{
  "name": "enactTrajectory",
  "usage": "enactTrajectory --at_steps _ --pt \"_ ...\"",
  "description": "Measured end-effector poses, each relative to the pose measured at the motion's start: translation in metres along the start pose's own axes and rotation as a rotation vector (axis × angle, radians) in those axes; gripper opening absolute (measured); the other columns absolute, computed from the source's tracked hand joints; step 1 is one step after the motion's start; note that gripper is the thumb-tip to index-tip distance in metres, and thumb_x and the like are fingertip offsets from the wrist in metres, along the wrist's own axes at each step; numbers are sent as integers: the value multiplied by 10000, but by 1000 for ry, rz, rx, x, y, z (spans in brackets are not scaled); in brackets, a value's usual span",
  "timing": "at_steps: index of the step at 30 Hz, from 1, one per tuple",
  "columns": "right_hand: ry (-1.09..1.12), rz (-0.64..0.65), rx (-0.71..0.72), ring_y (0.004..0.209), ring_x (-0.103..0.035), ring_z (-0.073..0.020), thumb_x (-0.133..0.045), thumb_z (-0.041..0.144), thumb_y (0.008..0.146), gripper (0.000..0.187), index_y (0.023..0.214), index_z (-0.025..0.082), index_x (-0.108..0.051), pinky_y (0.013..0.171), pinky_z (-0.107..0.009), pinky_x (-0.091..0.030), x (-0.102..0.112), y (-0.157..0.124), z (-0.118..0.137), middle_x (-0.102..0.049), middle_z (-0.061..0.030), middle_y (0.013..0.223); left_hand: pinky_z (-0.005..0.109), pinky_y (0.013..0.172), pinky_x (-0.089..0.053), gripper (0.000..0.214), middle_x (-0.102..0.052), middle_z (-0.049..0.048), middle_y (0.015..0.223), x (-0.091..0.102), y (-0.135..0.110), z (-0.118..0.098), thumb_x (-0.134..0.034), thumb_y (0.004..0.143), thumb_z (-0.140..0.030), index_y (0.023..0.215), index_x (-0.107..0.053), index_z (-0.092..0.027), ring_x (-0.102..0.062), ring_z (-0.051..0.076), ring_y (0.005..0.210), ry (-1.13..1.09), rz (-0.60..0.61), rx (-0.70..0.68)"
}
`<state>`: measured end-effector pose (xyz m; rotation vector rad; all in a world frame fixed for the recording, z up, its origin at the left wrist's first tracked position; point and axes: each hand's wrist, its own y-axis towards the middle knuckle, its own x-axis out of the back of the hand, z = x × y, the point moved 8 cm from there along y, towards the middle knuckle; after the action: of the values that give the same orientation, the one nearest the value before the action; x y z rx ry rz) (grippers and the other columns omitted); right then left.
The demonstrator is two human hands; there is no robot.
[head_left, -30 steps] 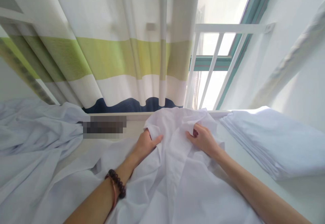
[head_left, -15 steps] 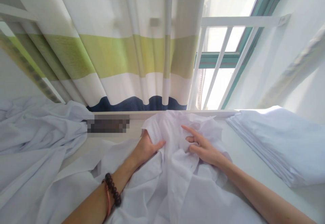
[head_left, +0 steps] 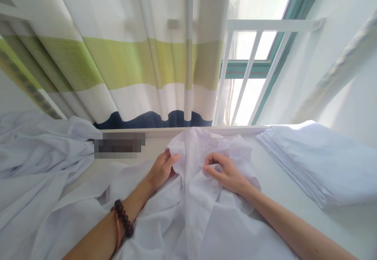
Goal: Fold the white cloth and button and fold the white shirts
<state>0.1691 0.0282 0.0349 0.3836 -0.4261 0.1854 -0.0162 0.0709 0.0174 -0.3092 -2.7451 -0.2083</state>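
Note:
A crumpled white garment point(head_left: 194, 209) lies on the white table point(head_left: 294, 197) in front of me. My left hand point(head_left: 160, 169), with a dark bead bracelet on its wrist, grips a fold of the cloth near its upper left edge. My right hand point(head_left: 225, 171) is curled, pinching the same white garment a little to the right. Both hands sit close together near the top of the cloth.
A neat stack of folded white cloth point(head_left: 318, 165) lies at the right. A loose heap of white fabric point(head_left: 38, 162) covers the left side. A striped curtain point(head_left: 129, 55) and a barred window point(head_left: 253, 67) stand behind the table's far edge.
My right hand, whose fingers were stretched out half a second ago, has curled shut on the cloth and moved left toward my left hand. My left hand has shifted its grip slightly.

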Motion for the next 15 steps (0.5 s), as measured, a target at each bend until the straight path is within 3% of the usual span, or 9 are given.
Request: enactTrajectory --at_steps 3,7,11,15 --pt "-43 -9 -30 684 -463 -130 -638 322 784 206 744 201 -476 642 -250 -383 1 -1 -3 -508 31 719 315 689 -539 272 -718 81 841 -9 -2 -8 -592 783 -341 947 -644 -131 -672 212 724 -182 146 -51" --pt "4 145 -22 700 -474 -133 -655 313 762 187 765 192 -514 644 -248 -390 -7 -2 -1 -526 22 748 384 914 -493 431 -696 112 1085 -16 -6 -22 -696 693 -255 1093 -608 -122 -654 261 991 -345 247 -91" --pt "36 205 -1 674 -460 -127 -559 213 788 105 702 188 -504 626 -245 -374 -8 -1 0 -511 24 704 384 854 -524 454 -704 118 1071 -12 -5 -17 -703 721 -322 1112 -590 -121 -664 270 967 -381 167 -15" --pt "83 185 -48 666 -466 -130 -525 122 701 95 736 203 -489 594 -236 -368 -6 0 -4 -498 33 693 369 849 -528 449 -710 106 1060 -3 -2 -10 -652 780 -403 1129 -604 -124 -658 278 985 -320 47 16"
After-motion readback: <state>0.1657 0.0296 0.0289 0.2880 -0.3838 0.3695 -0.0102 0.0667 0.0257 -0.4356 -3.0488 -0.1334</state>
